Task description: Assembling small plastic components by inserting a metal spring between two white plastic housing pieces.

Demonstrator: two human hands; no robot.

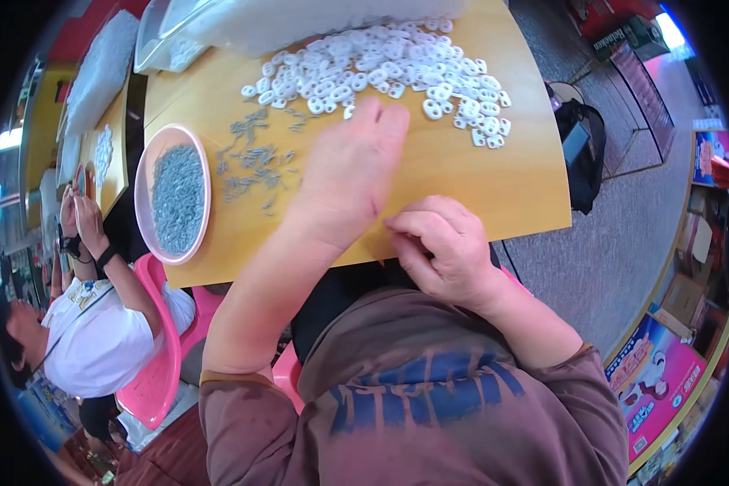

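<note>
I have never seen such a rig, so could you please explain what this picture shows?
There is no machine: a person works bare-handed, filmed by a wide camera worn on the head, so straight edges bend. On the table lie white pieces, loose grey bits and a pink bowl of similar bits. The left hand, blurred, is by the white pieces; the right hand is curled at the table's near edge. I cannot tell whether either holds anything.

Table (pixel 494 190) brightly lit; left hand (pixel 352 166) above it seems motion-blurred; white light (pixel 671 34) glares beyond its right; edges bend.
</note>
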